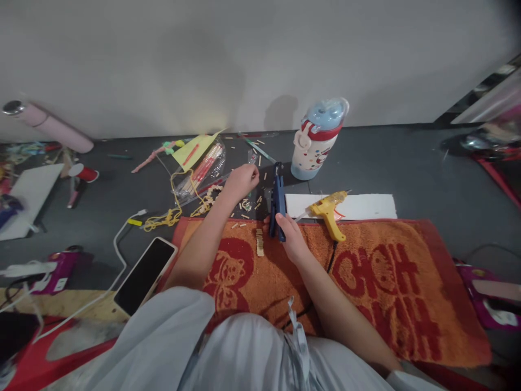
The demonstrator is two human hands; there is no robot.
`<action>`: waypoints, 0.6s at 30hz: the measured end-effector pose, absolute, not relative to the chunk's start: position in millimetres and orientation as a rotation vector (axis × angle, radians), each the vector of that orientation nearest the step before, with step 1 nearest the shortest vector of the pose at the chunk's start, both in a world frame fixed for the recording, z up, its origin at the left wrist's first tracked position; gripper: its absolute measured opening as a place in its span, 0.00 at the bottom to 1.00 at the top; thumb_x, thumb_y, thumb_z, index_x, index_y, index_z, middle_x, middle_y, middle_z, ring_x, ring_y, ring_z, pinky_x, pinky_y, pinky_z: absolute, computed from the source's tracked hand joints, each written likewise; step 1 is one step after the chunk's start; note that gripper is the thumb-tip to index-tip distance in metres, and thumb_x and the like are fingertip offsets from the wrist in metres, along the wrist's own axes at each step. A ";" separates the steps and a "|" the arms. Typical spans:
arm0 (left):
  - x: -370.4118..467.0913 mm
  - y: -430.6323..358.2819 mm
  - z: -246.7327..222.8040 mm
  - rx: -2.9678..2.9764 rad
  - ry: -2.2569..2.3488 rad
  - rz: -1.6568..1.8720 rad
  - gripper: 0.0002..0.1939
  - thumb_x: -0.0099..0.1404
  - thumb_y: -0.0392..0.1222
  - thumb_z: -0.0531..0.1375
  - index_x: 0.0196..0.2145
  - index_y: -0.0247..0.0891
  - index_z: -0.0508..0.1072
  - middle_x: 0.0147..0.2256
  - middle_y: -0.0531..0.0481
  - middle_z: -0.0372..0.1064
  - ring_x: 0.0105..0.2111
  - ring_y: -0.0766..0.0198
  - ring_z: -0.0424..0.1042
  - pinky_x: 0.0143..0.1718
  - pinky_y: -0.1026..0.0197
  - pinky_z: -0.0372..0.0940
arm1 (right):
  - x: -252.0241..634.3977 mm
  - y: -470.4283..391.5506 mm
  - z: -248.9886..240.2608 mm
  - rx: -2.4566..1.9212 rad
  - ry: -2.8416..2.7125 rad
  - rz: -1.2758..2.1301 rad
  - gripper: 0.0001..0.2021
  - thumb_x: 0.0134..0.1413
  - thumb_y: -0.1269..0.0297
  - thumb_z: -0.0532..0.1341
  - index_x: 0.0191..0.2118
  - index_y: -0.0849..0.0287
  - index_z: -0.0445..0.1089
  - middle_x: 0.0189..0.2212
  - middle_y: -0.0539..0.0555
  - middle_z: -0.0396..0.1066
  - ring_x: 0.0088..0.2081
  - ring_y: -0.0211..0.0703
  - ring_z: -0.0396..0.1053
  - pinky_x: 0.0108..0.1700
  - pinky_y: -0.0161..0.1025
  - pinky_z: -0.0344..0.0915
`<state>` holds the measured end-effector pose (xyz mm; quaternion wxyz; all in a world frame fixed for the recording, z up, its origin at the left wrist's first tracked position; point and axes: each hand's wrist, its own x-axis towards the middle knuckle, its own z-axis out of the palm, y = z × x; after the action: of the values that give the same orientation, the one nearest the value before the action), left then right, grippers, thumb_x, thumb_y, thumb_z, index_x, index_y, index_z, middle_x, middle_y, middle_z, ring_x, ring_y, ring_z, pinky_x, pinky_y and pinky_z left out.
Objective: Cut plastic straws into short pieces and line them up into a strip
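My right hand (291, 239) grips the handles of dark blue cutting pliers (278, 200), which point away from me at the far edge of an orange towel (366, 282). My left hand (242, 181) reaches past the towel onto the dark floor, fingers pinched over small wooden stick pieces (246, 205); whether it holds one is unclear. A short row of cut wooden pieces (259, 241) lies on the towel between my hands. A yellow glue gun (328, 210) rests just right of the pliers, its nozzle over a white board (358, 206).
A blue-and-white water bottle (316, 142) stands behind the pliers. A plastic bag of sticks (203, 165), yellow cord (171, 216) and yellow paper lie at the left. A phone (144, 274) with a white cable lies beside my left knee. A pink roll (52, 127) leans near the wall.
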<state>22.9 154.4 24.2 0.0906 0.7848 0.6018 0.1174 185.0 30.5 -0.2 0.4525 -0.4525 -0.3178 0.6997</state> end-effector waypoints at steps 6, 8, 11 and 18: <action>12.8 142.5 30.3 1.540 1.643 1.030 0.14 0.59 0.38 0.58 0.42 0.34 0.74 0.32 0.48 0.72 0.26 0.69 0.65 0.29 0.65 0.60 | 184.2 30.2 1.8 -1.123 -0.752 1.717 0.23 0.39 0.40 0.63 0.28 0.57 0.70 0.25 0.51 0.72 0.26 0.40 0.68 0.29 0.36 0.64; 10.7 138.8 32.9 1.225 1.492 1.113 0.15 0.57 0.39 0.60 0.43 0.34 0.74 0.31 0.49 0.71 0.21 0.73 0.60 0.22 0.68 0.55 | 184.4 30.0 1.9 -1.116 -0.746 1.722 0.22 0.39 0.40 0.63 0.28 0.57 0.70 0.25 0.51 0.71 0.26 0.40 0.68 0.29 0.37 0.64; 9.0 132.3 36.8 0.954 1.312 1.152 0.13 0.54 0.39 0.62 0.39 0.34 0.74 0.30 0.50 0.71 0.19 0.76 0.58 0.19 0.70 0.52 | 184.5 29.8 2.0 -1.111 -0.737 1.725 0.22 0.39 0.40 0.64 0.28 0.57 0.70 0.25 0.50 0.71 0.26 0.40 0.68 0.29 0.37 0.64; 17.1 114.2 45.9 0.722 1.202 1.257 0.06 0.58 0.37 0.61 0.34 0.35 0.70 0.36 0.48 0.75 0.25 0.75 0.67 0.24 0.71 0.60 | 184.0 30.0 3.3 -1.097 -0.732 1.739 0.22 0.39 0.40 0.64 0.27 0.57 0.69 0.24 0.51 0.71 0.26 0.40 0.67 0.29 0.37 0.64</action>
<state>17.1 114.2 45.9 0.5884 0.3099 0.5162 0.5397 184.0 30.0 3.3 0.4616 -0.4460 -0.2975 0.7068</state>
